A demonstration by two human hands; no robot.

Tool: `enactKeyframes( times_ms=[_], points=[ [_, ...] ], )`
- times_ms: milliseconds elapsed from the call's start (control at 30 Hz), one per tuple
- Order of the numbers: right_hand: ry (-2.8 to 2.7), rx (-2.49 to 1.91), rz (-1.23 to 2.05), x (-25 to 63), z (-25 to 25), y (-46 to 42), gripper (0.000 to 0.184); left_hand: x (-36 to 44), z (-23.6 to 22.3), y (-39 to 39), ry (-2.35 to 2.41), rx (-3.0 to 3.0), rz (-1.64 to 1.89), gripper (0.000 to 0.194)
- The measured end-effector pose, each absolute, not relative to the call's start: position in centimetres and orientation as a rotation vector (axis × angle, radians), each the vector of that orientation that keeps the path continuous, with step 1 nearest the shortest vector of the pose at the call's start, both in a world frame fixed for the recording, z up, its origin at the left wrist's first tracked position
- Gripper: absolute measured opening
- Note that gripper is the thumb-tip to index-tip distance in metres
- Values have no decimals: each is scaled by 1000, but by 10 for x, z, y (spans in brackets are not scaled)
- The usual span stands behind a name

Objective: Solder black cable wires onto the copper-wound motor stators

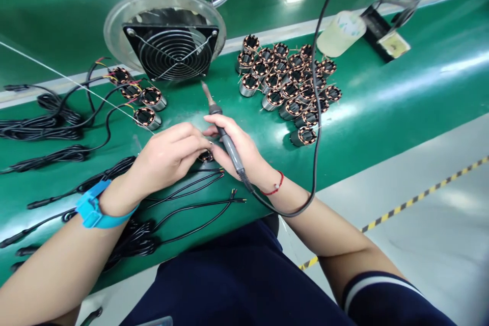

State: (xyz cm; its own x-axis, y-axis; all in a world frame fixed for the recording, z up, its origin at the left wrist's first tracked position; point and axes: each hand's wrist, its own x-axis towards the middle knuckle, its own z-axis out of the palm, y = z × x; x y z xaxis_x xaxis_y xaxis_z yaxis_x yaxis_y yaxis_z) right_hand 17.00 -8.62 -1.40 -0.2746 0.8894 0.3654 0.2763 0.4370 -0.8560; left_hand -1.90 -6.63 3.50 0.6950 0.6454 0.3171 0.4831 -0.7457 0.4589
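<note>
A grey soldering iron (231, 148) lies across my right hand (244, 150), its tip pointing up and away toward the fan. The fingers of that hand are closed around the iron, while thumb and fingertips reach toward my left hand (173, 155). My left fingers are bent and pinched together, and what they hold is hidden. Beneath the fingertips of both hands sits a small motor stator (206, 156) with copper windings, mostly covered. A thin white line (91, 92) runs from the upper left down to the back of my left hand.
Several stators (288, 79) stand grouped at right; a few wired ones (147, 118) stand at left. Black cable bundles (49, 130) and stripped cable ends (233, 199) lie left and in front. Behind are a fan hood (178, 53), tape roll (340, 35) and iron stand (385, 35). The iron's cord (315, 112) loops rightward.
</note>
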Motion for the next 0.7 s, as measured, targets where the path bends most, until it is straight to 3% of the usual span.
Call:
enactKeyframes(
  times_ms=[67,233,433,700],
  points=[
    [-1830,-928,961,168,-17,-85,51,-17,34,-69,883,2532,687,23],
    [-1845,-1057,869,169,-20,-86,34,-17,35,-70,1003,2422,692,18],
    [-1780,-1137,672,173,-15,-89,35,-11,40,-67,1259,2085,521,12],
    [-1839,-1086,659,172,-12,-89,41,-9,37,-63,1343,1770,552,16]
  ],
)
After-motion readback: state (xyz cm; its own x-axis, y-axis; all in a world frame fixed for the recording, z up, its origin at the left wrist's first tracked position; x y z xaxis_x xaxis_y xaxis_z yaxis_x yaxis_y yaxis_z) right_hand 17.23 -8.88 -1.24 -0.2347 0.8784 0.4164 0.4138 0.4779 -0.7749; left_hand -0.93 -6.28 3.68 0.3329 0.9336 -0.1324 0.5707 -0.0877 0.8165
